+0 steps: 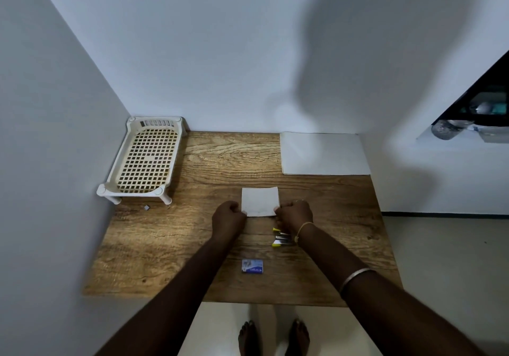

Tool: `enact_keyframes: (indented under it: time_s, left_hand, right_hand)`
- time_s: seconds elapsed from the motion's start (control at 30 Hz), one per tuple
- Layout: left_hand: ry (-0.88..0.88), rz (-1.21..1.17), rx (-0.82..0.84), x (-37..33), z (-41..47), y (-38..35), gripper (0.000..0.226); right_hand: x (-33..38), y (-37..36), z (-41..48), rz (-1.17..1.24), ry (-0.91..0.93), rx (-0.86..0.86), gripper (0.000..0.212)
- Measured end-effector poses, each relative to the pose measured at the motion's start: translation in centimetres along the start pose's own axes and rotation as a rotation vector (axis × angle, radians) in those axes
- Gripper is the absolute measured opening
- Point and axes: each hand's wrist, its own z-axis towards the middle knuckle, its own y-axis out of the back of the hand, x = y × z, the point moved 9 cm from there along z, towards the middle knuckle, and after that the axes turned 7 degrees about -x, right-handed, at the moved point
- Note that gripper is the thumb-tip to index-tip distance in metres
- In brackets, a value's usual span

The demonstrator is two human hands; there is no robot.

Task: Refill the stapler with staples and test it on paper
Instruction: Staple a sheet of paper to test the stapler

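A small folded white paper (260, 200) lies in the middle of the wooden table (170, 248). My left hand (228, 218) pinches its near left corner and my right hand (295, 214) pinches its near right corner. The yellow and silver stapler (281, 237) lies flat on the table just under my right wrist, partly hidden by it. A small blue staple box (252, 266) sits closer to the front edge, between my forearms.
A cream perforated plastic rack (146, 160) stands at the back left corner. A larger white sheet (323, 153) lies at the back right. A tiny dark bit (146, 207) rests near the rack's leg. Walls close the left and back sides.
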Motion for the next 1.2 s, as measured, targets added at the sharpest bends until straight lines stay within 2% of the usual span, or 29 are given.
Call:
enact_keyframes:
  time_s: [0.07, 0.2, 0.27, 0.37, 0.5, 0.67, 0.87, 1.07, 1.13, 1.2]
  left_hand:
    - [0.047, -0.077, 0.046, 0.3, 0.1, -0.5, 0.044]
    - [0.19, -0.336, 0.147, 0.9, -0.4, -1.6, 0.027]
    - [0.171, -0.401, 0.116, 0.8, -0.7, -1.3, 0.021]
    - [0.119, -0.482, 0.014, 0.4, -1.4, 0.2, 0.035]
    - [0.169, -0.66, 0.054, -0.4, -2.6, 0.1, 0.053]
    - [0.208, -0.786, 0.062, -1.0, -4.0, 0.2, 0.062]
    - [0.27, -0.918, 0.116, -1.7, -5.4, -0.6, 0.062]
    - [0.349, -1.033, 0.213, -2.6, -6.6, -1.9, 0.034]
    - [0.347, -1.092, 0.214, -2.9, -6.6, -1.8, 0.029]
    - [0.347, -1.127, 0.21, -3.0, -6.6, -1.7, 0.025]
  right_hand:
    - [-0.3, -0.2, -0.3, 0.071, -0.055, 0.035, 0.017]
    - [-0.3, -0.9, -1.6, 0.275, -0.139, 0.15, 0.014]
    - [-0.1, -1.1, -2.4, 0.373, -0.163, 0.197, 0.009]
    - [0.3, -1.3, -3.5, 0.48, -0.199, 0.256, 0.005]
    - [0.9, -1.2, -4.6, 0.543, -0.197, 0.304, 0.004]
    - [1.5, -0.3, -5.4, 0.575, -0.16, 0.311, 0.004]
    - [1.9, 0.7, -5.8, 0.642, -0.131, 0.332, 0.006]
    - [1.8, 0.7, -5.8, 0.668, -0.089, 0.392, 0.011]
    - [1.9, 0.8, -5.5, 0.638, -0.026, 0.405, 0.012]
    - [2.1, 1.7, -4.9, 0.539, 0.114, 0.353, 0.019]
